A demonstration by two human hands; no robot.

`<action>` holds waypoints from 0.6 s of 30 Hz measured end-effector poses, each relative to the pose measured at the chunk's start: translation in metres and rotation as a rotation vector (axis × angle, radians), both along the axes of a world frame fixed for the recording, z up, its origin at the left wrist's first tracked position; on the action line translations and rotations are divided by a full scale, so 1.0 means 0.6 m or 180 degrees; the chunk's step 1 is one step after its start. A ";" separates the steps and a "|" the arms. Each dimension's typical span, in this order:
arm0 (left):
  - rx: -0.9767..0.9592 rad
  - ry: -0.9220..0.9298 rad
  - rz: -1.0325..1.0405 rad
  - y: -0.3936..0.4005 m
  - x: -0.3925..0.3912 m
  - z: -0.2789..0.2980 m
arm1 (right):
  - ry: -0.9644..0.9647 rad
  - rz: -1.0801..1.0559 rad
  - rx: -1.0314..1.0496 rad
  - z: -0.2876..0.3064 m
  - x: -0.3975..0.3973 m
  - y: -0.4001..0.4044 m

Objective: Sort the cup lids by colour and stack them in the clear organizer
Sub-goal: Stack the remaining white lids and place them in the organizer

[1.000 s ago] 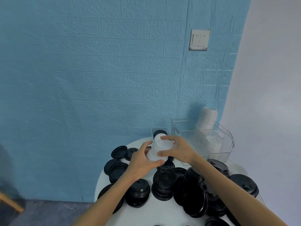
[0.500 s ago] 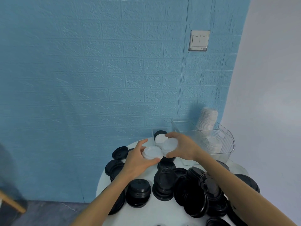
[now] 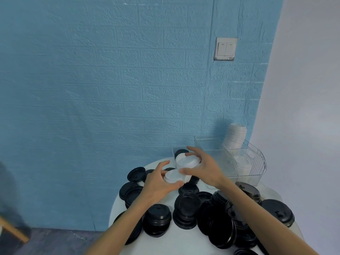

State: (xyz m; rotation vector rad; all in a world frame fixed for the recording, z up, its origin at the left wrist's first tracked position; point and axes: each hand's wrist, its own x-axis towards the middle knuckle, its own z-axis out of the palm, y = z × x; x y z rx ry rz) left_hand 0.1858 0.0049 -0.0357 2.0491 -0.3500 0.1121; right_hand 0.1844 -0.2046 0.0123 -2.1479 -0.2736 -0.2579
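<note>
Wall of blue brick-pattern panels (image 3: 110, 89) stood behind round white table (image 3: 184, 242), w/ black plastic cup lids (image 3: 186, 208) piled across it. Clear plastic organizer (image 3: 255, 162) sat at table's far right, holding stacked white lids. Right hand (image 3: 200, 170) gripped white plastic lids (image 3: 186, 161) above table; left hand (image 3: 160, 183) pinched lower white lid (image 3: 173, 176), touching them.

Both hands (image 3: 160, 183) grip white lids (image 3: 185, 168) — black lids (image 3: 187, 205) below.
</note>
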 end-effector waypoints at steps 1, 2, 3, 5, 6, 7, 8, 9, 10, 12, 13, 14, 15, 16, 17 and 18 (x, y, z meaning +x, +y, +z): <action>-0.0004 0.0009 -0.0023 -0.003 -0.001 0.001 | -0.0060 -0.0008 0.0085 -0.004 -0.001 0.007; -0.0006 0.0018 -0.0046 -0.007 -0.001 0.002 | -0.0129 -0.0023 0.0150 -0.008 -0.002 0.016; -0.0027 0.0019 -0.0070 -0.011 -0.002 0.003 | -0.0192 -0.0048 0.0203 -0.013 -0.003 0.025; -0.0088 0.0021 -0.0072 -0.019 -0.003 0.003 | -0.0278 -0.0155 0.0369 -0.025 -0.002 0.042; -0.0111 0.0013 -0.0058 -0.023 -0.004 0.005 | -0.0306 -0.0226 0.0483 -0.031 -0.001 0.048; -0.0113 0.0008 -0.0043 -0.025 -0.004 0.006 | -0.0336 -0.0282 0.0581 -0.035 0.000 0.052; -0.0089 0.0015 -0.0032 -0.026 -0.004 0.005 | -0.0361 -0.0323 0.0648 -0.038 0.000 0.055; -0.0044 0.0022 -0.0026 -0.026 -0.003 0.005 | -0.0377 -0.0340 0.0682 -0.038 0.000 0.056; 0.0021 0.0041 -0.0017 -0.026 -0.001 0.005 | -0.0378 -0.0327 0.0685 -0.038 -0.001 0.057; 0.0114 0.0075 -0.0011 -0.025 0.003 0.001 | -0.0347 -0.0229 0.0651 -0.038 -0.005 0.058; 0.0138 0.0083 -0.0014 -0.025 0.004 0.000 | -0.0321 -0.0165 0.0652 -0.038 -0.005 0.059; 0.0164 0.0075 -0.0010 -0.026 0.005 -0.003 | -0.0291 -0.0124 0.0684 -0.038 -0.004 0.060; 0.0182 0.0048 -0.0004 -0.027 0.005 -0.005 | -0.0263 -0.0107 0.0738 -0.038 -0.004 0.059; 0.0183 0.0012 0.0012 -0.029 0.005 -0.007 | -0.0245 -0.0100 0.0787 -0.039 -0.003 0.058; 0.0165 -0.0012 0.0029 -0.030 0.006 -0.010 | -0.0237 -0.0076 0.0811 -0.038 -0.004 0.057; 0.0143 -0.0016 0.0040 -0.031 0.006 -0.012 | -0.0231 -0.0047 0.0805 -0.038 -0.005 0.057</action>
